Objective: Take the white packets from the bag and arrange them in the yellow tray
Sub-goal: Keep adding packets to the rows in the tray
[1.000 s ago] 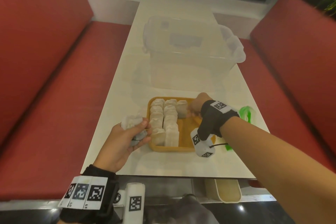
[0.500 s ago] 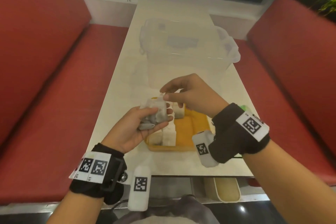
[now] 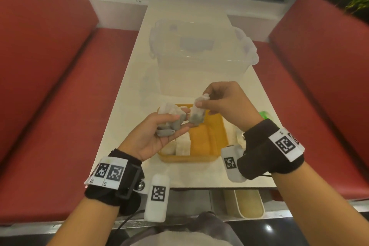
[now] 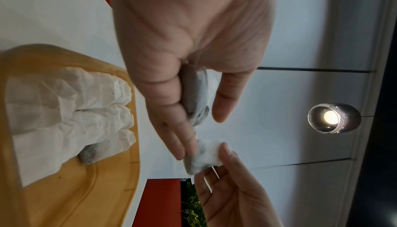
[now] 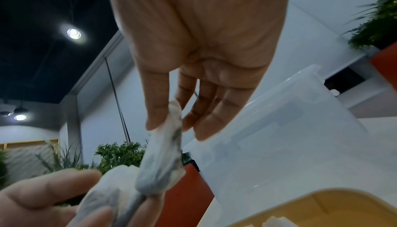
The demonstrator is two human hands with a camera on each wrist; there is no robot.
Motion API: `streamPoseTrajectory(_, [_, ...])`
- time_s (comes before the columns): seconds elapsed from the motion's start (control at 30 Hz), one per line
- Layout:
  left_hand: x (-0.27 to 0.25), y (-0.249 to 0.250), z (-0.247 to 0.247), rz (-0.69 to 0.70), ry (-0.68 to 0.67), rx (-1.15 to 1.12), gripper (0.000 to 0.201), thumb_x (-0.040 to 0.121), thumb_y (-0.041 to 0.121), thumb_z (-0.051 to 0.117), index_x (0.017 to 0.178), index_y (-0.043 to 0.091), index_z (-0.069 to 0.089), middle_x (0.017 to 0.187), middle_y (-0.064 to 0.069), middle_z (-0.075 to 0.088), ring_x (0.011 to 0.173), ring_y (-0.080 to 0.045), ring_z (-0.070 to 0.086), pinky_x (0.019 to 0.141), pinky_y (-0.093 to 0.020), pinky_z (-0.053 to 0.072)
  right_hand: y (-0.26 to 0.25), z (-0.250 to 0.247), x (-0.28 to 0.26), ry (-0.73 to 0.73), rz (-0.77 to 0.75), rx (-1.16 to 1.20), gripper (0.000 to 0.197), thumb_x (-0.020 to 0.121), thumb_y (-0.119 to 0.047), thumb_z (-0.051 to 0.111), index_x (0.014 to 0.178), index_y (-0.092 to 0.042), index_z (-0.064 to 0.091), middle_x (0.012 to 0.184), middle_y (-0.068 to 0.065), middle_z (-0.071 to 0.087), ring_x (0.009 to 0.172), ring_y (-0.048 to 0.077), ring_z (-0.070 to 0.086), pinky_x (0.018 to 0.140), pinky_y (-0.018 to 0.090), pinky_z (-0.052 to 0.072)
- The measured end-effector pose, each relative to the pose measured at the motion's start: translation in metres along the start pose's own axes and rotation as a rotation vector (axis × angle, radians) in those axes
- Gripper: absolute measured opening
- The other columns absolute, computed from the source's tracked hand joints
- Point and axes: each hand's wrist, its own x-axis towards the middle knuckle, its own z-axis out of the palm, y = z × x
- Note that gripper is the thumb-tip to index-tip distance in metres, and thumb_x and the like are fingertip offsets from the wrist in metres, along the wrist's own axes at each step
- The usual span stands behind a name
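Above yellow tray [image 3: 207, 142], right hand [image 3: 229, 104] pinches one packet [image 3: 196, 116]; left hand [image 3: 151, 138] cups several, count unclear.

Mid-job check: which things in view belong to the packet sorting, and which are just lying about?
In the job:
- single packet, pinched by right hand
- packet bunch, held in left hand
- yellow tray with packets already laid

Lying about:
- clear lidded bin
- green item, mostly hidden behind the right wrist
- red benches
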Motion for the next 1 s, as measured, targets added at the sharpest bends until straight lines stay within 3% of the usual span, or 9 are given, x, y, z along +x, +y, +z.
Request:
streamPoseTrajectory(0.13, [0.0, -0.001, -0.004, -0.007, -0.024, -0.078, 0.047, 0.081, -0.007, 0.051, 0.127, -0.012, 0.049, 0.125, -0.027, 0.06, 0.113, -0.039, 0.062, 0.1, -0.039, 0.047, 0.0, -0.007, -0.002, 0.07, -0.044, -0.001, 0.028, 0.078, -0.01, 0.077, 0.075, 0.012, 0.06, 0.075, 0.034, 0.056, 0.064, 0.024, 0.05, 0.061, 0.033, 0.045])
streamPoseTrajectory(0.27, [-0.001, -0.001, -0.005, -0.009, -0.021, -0.028, 0.041, 0.089, -0.001, 0.047, 0.129, -0.011, 0.048, 0.129, -0.028, 0.057, 0.118, -0.036, 0.06, 0.102, -0.037, 0.043, -0.005, -0.011, -0.005, 0.103, -0.088, -0.177, 0.009, 0.082, -0.01, 0.072, 0.083, -0.003, 0.066, 0.079, 0.014, 0.065, 0.054, 0.015, 0.058, 0.047, 0.016, 0.045])
streamPoseTrajectory(0.33, [-0.003, -0.001, -0.004, -0.006, -0.013, -0.001, 0.044, 0.087, 0.005, 0.052, 0.128, -0.009, 0.049, 0.127, -0.027, 0.06, 0.118, -0.034, 0.06, 0.099, -0.035, 0.047, -0.007, -0.013, -0.008, 0.039, -0.068, -0.202, 0.009, 0.085, -0.012, 0.071, 0.084, -0.003, 0.069, 0.079, 0.009, 0.068, 0.051, 0.011, 0.06, 0.047, 0.015, 0.046])
streamPoseTrajectory(0.47, [-0.007, -0.003, -0.003, 0.013, 0.035, 0.069, 0.043, 0.084, 0.012, 0.056, 0.123, -0.005, 0.054, 0.116, -0.02, 0.068, 0.109, -0.027, 0.066, 0.087, -0.026, 0.055, -0.012, -0.018, -0.013, -0.121, 0.004, -0.217, 0.011, 0.09, -0.01, 0.064, 0.091, -0.006, 0.074, 0.086, 0.01, 0.071, 0.07, 0.016, 0.066, 0.057, 0.024, 0.057])
streamPoseTrajectory(0.57, [-0.007, -0.004, -0.004, 0.02, 0.073, 0.088, 0.025, 0.091, 0.01, 0.053, 0.111, -0.003, 0.06, 0.099, -0.014, 0.074, 0.092, -0.019, 0.072, 0.075, -0.022, 0.059, -0.023, -0.019, -0.019, -0.354, -0.026, -0.178, 0.01, 0.087, -0.009, 0.066, 0.091, -0.008, 0.076, 0.085, 0.015, 0.071, 0.07, 0.016, 0.062, 0.058, 0.025, 0.055])
streamPoseTrajectory(0.63, [-0.007, -0.004, -0.002, 0.028, 0.097, 0.106, 0.018, 0.093, 0.009, 0.052, 0.103, 0.0, 0.064, 0.091, -0.011, 0.075, 0.082, -0.015, 0.073, 0.069, -0.021, 0.059, -0.027, -0.015, -0.021, -0.424, -0.031, -0.121, 0.007, 0.085, -0.009, 0.069, 0.088, -0.006, 0.075, 0.084, 0.02, 0.069, 0.069, 0.02, 0.061, 0.057, 0.029, 0.053])
streamPoseTrajectory(0.73, [-0.007, -0.005, 0.001, 0.034, 0.101, 0.115, 0.017, 0.093, 0.011, 0.052, 0.097, 0.001, 0.065, 0.085, -0.009, 0.074, 0.073, -0.013, 0.072, 0.06, -0.02, 0.058, -0.021, -0.003, -0.019, -0.325, -0.057, -0.086, 0.005, 0.083, -0.006, 0.071, 0.086, -0.003, 0.073, 0.085, 0.015, 0.069, 0.071, 0.017, 0.061, 0.06, 0.03, 0.052])
streamPoseTrajectory(0.87, [-0.008, -0.003, 0.002, 0.017, 0.066, 0.132, 0.02, 0.096, 0.015, 0.048, 0.096, 0.001, 0.063, 0.077, -0.006, 0.072, 0.073, -0.013, 0.072, 0.063, -0.023, 0.059, -0.009, 0.015, -0.019, -0.236, -0.164, -0.159, 0.002, 0.08, -0.007, 0.074, 0.081, -0.008, 0.075, 0.11, -0.006, 0.063, 0.095, 0.005, 0.06, 0.076, 0.019, 0.049])
streamPoseTrajectory(1.0, [-0.008, 0.0, 0.001, 0.013, 0.048, 0.148, 0.031, 0.097, 0.016, 0.046, 0.089, -0.002, 0.069, 0.066, -0.01, 0.056, 0.071, -0.019, 0.063, 0.065, -0.025, 0.058, 0.0, 0.022, -0.021, -0.215, -0.255, -0.175, 0.006, 0.08, -0.007, 0.072, 0.078, -0.011, 0.076, 0.113, -0.009, 0.061, 0.09, 0.006, 0.058, 0.069, 0.029, 0.051])
